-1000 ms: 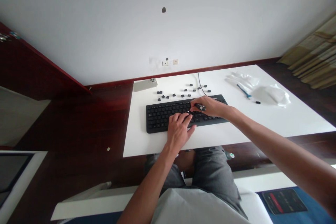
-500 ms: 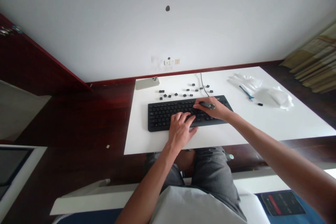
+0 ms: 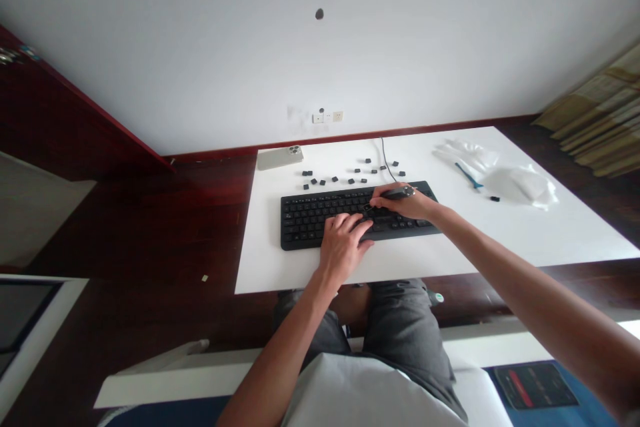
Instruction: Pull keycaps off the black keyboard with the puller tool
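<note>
A black keyboard (image 3: 310, 205) lies on the white table. My left hand (image 3: 343, 243) rests over its middle, fingers spread on the keys and thumb near the front edge. My right hand (image 3: 407, 205) is closed around a dark-handled keycap puller (image 3: 400, 193), whose thin wire end points down at the keys just beyond my left fingertips. What the wire end touches is too small to tell. Behind the keyboard lie several loose black keycaps (image 3: 335, 179), scattered on the table. Part of the keyboard's right side is hidden under my right hand.
A phone (image 3: 277, 158) lies at the table's (image 3: 280, 270) back left corner. A cable (image 3: 385, 159) runs back from the keyboard. To the right are a blue brush-like tool (image 3: 467, 175), a single black keycap (image 3: 495, 199) and crumpled clear plastic bags (image 3: 530, 187).
My right hand has shifted slightly, and the keycap puller's handle has tipped to a different angle. My left hand stays in place on the keyboard.
</note>
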A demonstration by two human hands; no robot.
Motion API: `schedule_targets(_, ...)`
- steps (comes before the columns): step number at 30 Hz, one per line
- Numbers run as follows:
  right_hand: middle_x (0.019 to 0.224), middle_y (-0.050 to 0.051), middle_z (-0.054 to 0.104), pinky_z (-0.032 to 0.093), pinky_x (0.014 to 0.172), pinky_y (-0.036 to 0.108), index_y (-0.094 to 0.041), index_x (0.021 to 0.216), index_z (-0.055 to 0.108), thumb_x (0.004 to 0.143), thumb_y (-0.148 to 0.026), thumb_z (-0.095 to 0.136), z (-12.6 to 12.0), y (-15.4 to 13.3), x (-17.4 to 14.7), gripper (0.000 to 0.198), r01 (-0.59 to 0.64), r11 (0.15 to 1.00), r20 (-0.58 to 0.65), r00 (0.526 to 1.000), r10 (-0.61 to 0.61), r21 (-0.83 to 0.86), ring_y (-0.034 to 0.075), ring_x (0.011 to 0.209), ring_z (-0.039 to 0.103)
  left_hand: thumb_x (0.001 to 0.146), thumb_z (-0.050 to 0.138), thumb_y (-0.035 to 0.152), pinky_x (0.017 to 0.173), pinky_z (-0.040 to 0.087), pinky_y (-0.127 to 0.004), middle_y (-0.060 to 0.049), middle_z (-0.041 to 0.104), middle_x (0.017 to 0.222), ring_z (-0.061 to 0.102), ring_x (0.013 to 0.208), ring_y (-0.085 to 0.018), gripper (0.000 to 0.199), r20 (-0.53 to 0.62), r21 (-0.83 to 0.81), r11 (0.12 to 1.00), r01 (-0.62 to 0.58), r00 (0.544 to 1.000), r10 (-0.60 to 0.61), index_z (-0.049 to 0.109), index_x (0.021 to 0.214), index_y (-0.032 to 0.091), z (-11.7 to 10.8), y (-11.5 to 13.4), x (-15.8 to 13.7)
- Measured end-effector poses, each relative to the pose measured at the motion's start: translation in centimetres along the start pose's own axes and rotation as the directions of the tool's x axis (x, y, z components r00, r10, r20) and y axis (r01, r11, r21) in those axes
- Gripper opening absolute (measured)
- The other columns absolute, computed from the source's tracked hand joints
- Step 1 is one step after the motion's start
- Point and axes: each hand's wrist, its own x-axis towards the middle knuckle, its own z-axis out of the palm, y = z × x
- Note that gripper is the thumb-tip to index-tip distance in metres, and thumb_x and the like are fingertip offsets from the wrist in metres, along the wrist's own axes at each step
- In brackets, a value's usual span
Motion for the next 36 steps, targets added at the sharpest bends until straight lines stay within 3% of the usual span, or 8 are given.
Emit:
schedule_targets(4, 0.077, 0.003, 0.071, 0.046, 0.073, 0.033, -0.02, 0.083, 0.072, 0.094, -0.06, 0.064, -0.1, -1.0, 0.3, 0.042, 0.079, 0.996, 0.054, 0.996, -0.077, -0.036, 0.019, 0.074, 0.062, 0.089, 0.084, 0.034, 0.106, 0.046, -0.048, -0.004, 0.071, 0.14, 0.058, 0.126, -0.028, 0.044, -0.011, -0.01, 1.0, -0.003, 1.0, 0.003, 0.072, 0.131, 0.028, 0.1, -0.1, -0.1)
schedule_targets(9, 0.079, 0.005, 0.072, 0.043, 0.07, 0.033, -0.02, 0.085, 0.07, 0.099, -0.041, 0.061, -0.4, -2.1, -0.1, 0.026, 0.244, 0.959, 0.131, 0.965, -0.226, -0.144, 0.018, 0.072, 0.061, 0.091, 0.082, 0.036, 0.106, 0.047, -0.048, -0.004, 0.071, 0.141, 0.058, 0.127, -0.026, 0.041, -0.015, -0.009, 1.0, -0.01, 1.0, 0.01, 0.073, 0.13, 0.029, 0.1, -0.1, -0.2)
schedule_targets(12, 0.079, 0.003, 0.071, 0.038, 0.065, 0.03, -0.021, 0.08, 0.067, 0.094, -0.022, 0.06, -0.4, -3.2, -0.3, 0.016, 0.234, 0.937, 0.157, 0.967, -0.198, -0.258, 0.016, 0.069, 0.059, 0.091, 0.082, 0.035, 0.105, 0.048, -0.048, -0.004, 0.071, 0.14, 0.058, 0.125, -0.026, 0.039, -0.026, -0.001, 1.0, -0.014, 1.0, 0.014, 0.074, 0.129, 0.028, 0.2, -0.1, -0.2)
schedule_targets(15, 0.082, 0.003, 0.069, 0.03, 0.059, 0.03, -0.021, 0.079, 0.065, 0.087, -0.008, 0.057, 0.0, -4.9, -0.8, 0.018, 0.21, 0.884, 0.176, 0.973, -0.148, -0.417, 0.014, 0.064, 0.056, 0.091, 0.082, 0.036, 0.105, 0.048, -0.048, -0.005, 0.072, 0.138, 0.059, 0.123, -0.026, 0.04, -0.037, 0.006, 1.0, -0.007, 0.999, 0.007, 0.073, 0.128, 0.027, 0.2, -0.2, -0.2)
schedule_targets(21, 0.082, 0.004, 0.064, 0.02, 0.055, 0.032, -0.02, 0.084, 0.061, 0.095, -0.014, 0.053, 1.3, -6.0, -2.8, 0.015, 0.236, 0.801, 0.214, 0.967, -0.138, -0.55, 0.013, 0.058, 0.048, 0.09, 0.082, 0.037, 0.105, 0.048, -0.048, -0.007, 0.073, 0.135, 0.06, 0.122, -0.027, 0.039, -0.025, -0.002, 1.0, 0.019, 1.0, -0.019, 0.072, 0.126, 0.025, 0.0, -0.1, -0.2)
schedule_targets(25, 0.08, 0.004, 0.065, 0.025, 0.056, 0.031, -0.021, 0.081, 0.059, 0.101, -0.025, 0.051, 2.9, -3.7, -3.8, 0.021, 0.224, 0.815, 0.063, 0.972, -0.226, -0.534, 0.015, 0.061, 0.051, 0.095, 0.076, 0.039, 0.105, 0.049, -0.046, -0.007, 0.073, 0.131, 0.059, 0.122, -0.027, 0.033, -0.044, -0.022, 0.999, 0.045, 0.998, -0.046, 0.071, 0.123, 0.023, -0.5, 0.3, 0.0)
schedule_targets(30, 0.088, 0.006, 0.071, 0.042, 0.067, 0.029, -0.019, 0.105, 0.062, 0.103, -0.026, 0.048, 5.7, -0.8, -4.3, 0.016, 0.221, 0.88, -0.209, 0.92, -0.331, -0.421, 0.018, 0.073, 0.064, 0.102, 0.063, 0.025, 0.104, 0.05, -0.044, -0.007, 0.071, 0.134, 0.058, 0.122, -0.026, 0.032, -0.073, 0.005, 0.998, 0.06, 0.996, -0.06, 0.069, 0.133, 0.023, -0.8, 0.1, 1.3)
schedule_targets(36, 0.081, 0.004, 0.069, 0.043, 0.063, 0.028, -0.021, 0.094, 0.06, 0.102, -0.03, 0.048, 6.4, -0.7, -3.6, 0.017, 0.164, 0.941, -0.274, 0.929, -0.248, -0.298, 0.017, 0.067, 0.062, 0.103, 0.064, 0.028, 0.104, 0.052, -0.041, -0.004, 0.077, 0.124, 0.061, 0.113, -0.024, 0.02, -0.002, -0.007, 1.0, 0.019, 1.0, -0.019, 0.081, 0.113, 0.025, -0.6, -1.1, 4.0)
